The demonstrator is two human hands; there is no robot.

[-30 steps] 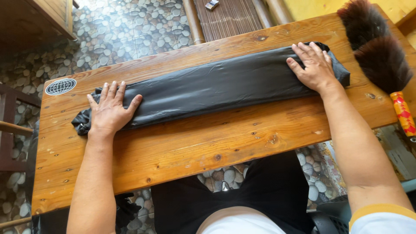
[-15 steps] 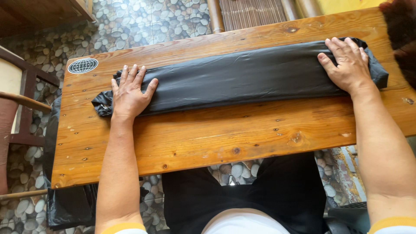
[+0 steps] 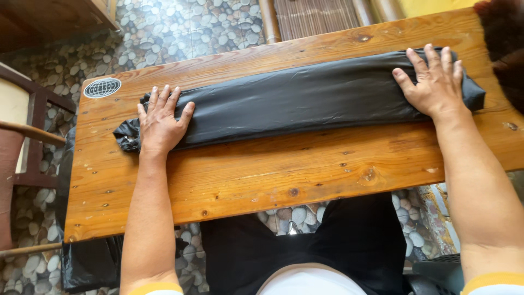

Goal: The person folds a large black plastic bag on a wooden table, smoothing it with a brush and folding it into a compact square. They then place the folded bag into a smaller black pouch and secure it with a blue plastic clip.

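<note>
A long black plastic bag, folded into a flat strip, lies across the wooden table. My left hand presses flat on its left end, fingers spread. My right hand presses flat on its right end, fingers spread too. Neither hand grips the bag; both rest palm down on top of it.
A round grey sticker sits at the table's far left corner. A dark feather duster lies at the right edge. A wooden chair stands left of the table. More black plastic hangs below the table's left side, over a pebble floor.
The view has shifted, so the table and bag sit further right and lower in frame. Both hands stay flat on the bag's ends; the duster has mostly left the view.
</note>
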